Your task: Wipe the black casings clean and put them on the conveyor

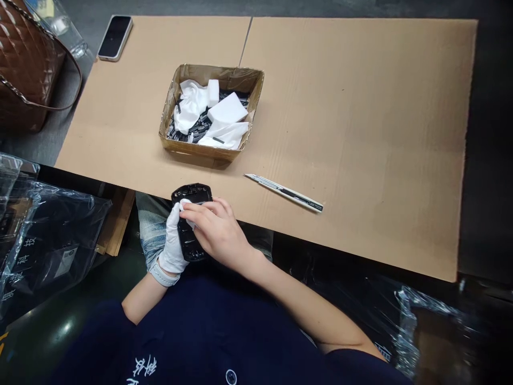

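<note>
"Two hands meet below and to the left of the frame's centre. How does each stand?"

"Left hand (pixel 173 243), in a white glove: partly closed, curled around the left side of a black case (pixel 191 247). Right hand (pixel 224 235), bare: fingers bent across the face of the case, tips at its upper left. Something white (pixel 185 203) shows at those fingertips; whether it is cloth or gloved thumb, and whether the right hand pinches it, cannot be told."

"Where does the case lie relative to the cardboard sheet (pixel 372 133)?"

"Just off its near edge, above the lap. No firm support is visible, so the left hand's grip is probably the main hold. Should the glove slide on the glossy surface, or the bare fingers press hard at one end, the case could tip and drop."

"Which further hazard is suggested?"

"Chiefly the knife (pixel 290 196), at the middle of the frame, its pointed end toward the upper left. A careless reach by the right hand could meet that point, or the blade could scratch the case."

"And the box (pixel 200 152), above and left of centre?"

"Foam blocks (pixel 228 109), white cloths (pixel 193 104) and loose black strips (pixel 201 127) fill it. One strip rests upon a cloth; a hasty tug on that cloth could scatter it."
</note>
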A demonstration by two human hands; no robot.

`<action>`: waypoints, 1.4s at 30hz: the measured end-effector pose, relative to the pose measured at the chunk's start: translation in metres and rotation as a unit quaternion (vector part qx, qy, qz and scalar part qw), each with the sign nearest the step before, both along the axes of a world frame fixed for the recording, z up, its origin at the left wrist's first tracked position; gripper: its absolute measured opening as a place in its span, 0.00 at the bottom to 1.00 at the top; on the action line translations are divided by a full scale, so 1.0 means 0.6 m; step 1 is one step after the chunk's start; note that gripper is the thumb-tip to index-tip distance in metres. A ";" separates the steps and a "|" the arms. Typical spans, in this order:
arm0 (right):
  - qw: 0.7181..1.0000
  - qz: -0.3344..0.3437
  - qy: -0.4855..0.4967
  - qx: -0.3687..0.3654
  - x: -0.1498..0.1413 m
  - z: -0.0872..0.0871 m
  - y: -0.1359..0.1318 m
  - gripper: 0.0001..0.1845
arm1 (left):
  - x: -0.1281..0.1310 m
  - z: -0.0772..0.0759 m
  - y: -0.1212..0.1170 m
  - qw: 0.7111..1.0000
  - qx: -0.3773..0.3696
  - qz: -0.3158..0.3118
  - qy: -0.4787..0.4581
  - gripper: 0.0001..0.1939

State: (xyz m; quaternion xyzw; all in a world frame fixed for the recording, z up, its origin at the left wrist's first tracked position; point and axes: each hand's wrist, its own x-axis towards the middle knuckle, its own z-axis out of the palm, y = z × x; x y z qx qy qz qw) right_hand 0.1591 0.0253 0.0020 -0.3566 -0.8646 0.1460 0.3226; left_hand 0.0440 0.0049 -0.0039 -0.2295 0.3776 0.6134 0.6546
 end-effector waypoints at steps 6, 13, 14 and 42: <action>1.000 -0.010 -0.019 0.004 0.009 -0.007 0.004 0.11 | 0.002 0.007 0.001 0.999 0.027 -0.037 -0.013 0.17; 1.000 0.008 -0.021 -0.003 0.014 -0.007 0.007 0.12 | 0.002 -0.004 -0.006 0.999 0.019 -0.046 -0.011 0.17; 1.000 0.009 -0.020 -0.003 0.014 -0.007 0.008 0.12 | 0.001 -0.006 -0.007 0.999 0.015 -0.049 -0.007 0.18; 1.000 0.019 0.004 -0.012 0.023 -0.011 0.002 0.10 | 0.010 0.004 -0.009 0.999 0.004 -0.040 -0.025 0.16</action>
